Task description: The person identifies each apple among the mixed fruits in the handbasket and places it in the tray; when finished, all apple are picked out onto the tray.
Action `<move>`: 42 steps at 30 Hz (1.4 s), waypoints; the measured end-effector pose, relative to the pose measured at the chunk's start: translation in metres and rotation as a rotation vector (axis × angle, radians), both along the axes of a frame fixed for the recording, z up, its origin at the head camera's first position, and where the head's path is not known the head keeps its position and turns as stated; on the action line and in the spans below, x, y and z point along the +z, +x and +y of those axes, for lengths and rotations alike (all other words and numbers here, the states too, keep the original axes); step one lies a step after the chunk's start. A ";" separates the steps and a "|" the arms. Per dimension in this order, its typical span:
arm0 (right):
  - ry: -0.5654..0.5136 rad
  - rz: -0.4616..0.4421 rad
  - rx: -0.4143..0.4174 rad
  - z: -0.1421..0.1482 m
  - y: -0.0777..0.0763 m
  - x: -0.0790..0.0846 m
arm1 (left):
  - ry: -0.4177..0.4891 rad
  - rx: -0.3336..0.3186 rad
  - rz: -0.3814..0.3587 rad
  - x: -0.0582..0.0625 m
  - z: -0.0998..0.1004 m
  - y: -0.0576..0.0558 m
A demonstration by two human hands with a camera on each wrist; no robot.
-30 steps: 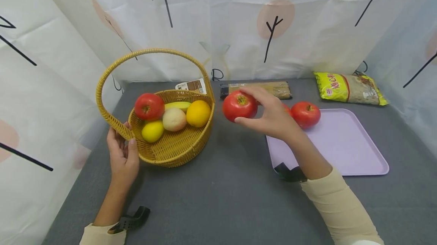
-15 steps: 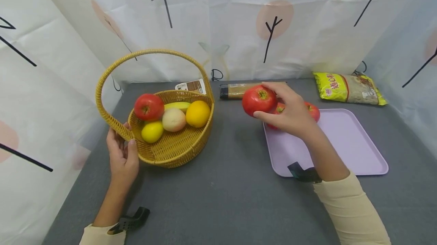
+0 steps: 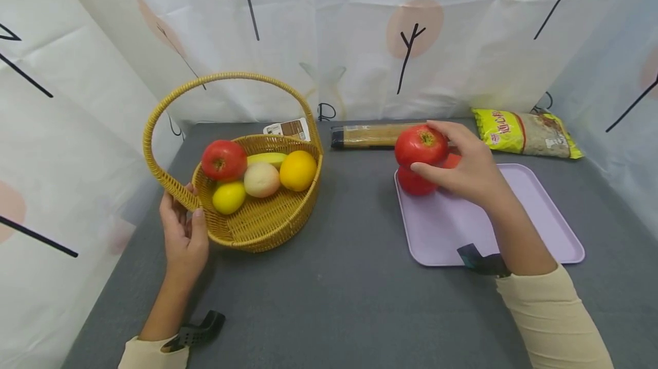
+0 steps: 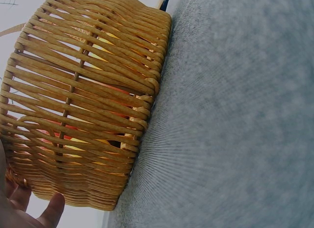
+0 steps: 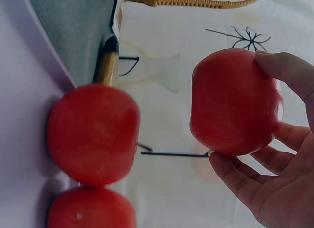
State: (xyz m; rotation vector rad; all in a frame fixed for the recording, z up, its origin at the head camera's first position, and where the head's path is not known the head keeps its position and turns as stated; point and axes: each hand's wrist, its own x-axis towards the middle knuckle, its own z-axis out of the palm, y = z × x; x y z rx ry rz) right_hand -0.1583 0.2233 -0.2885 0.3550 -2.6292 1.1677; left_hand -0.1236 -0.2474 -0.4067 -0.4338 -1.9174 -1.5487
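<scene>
In the head view my right hand [image 3: 475, 172] holds a red apple [image 3: 418, 146] between thumb and fingers, above the left end of a lilac tray [image 3: 514, 226]. The right wrist view shows this apple [image 5: 235, 103] raised apart from two more red apples, one [image 5: 93, 135] beside the other [image 5: 91, 209], both on the tray. At left, my left hand [image 3: 182, 243] holds the side of a woven basket [image 3: 272, 220] at the foot of its tall handle. Inside the basket lie a red apple [image 3: 224, 160], a lemon [image 3: 229, 197], a peach [image 3: 262, 180], an orange [image 3: 298, 171] and a partly hidden banana [image 3: 267, 159].
Behind the tray, a yellow printed food bag [image 3: 524, 133] lies at the back right. A pack of dry noodles [image 3: 375, 136] lies at the back middle, and a brown-and-white packet [image 3: 289, 129] sits behind the basket. Patterned white curtain [image 3: 354, 32] encloses the grey table [image 3: 329, 300].
My right hand has moved to the right with the apple, from between basket and tray to above the tray's apples. My left hand and the basket have stayed in place.
</scene>
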 end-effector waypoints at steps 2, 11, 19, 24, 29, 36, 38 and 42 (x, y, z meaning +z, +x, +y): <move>-0.004 -0.004 -0.017 0.007 0.001 -0.001 | 0.004 -0.001 -0.002 0.001 0.001 0.001; 0.020 -0.013 -0.131 0.038 0.002 -0.007 | 0.028 -0.015 0.003 0.000 0.000 -0.001; 0.018 -0.037 -0.260 0.067 0.000 -0.007 | 0.029 -0.005 -0.012 0.000 0.000 0.000; 0.005 -0.137 -0.351 0.085 -0.004 -0.011 | 0.006 -0.007 -0.023 0.001 0.000 0.001; -0.011 -0.239 -0.405 0.102 -0.008 -0.017 | -0.012 0.008 -0.049 0.002 0.000 0.001; -0.013 -0.295 -0.419 0.117 -0.011 -0.026 | -0.008 0.012 -0.046 0.001 0.000 0.001; -0.019 -0.311 -0.421 0.119 -0.011 -0.028 | -0.005 0.011 -0.047 0.002 0.001 0.002; -0.029 -0.360 -0.425 0.123 -0.011 -0.032 | -0.003 0.005 -0.050 0.004 0.001 0.003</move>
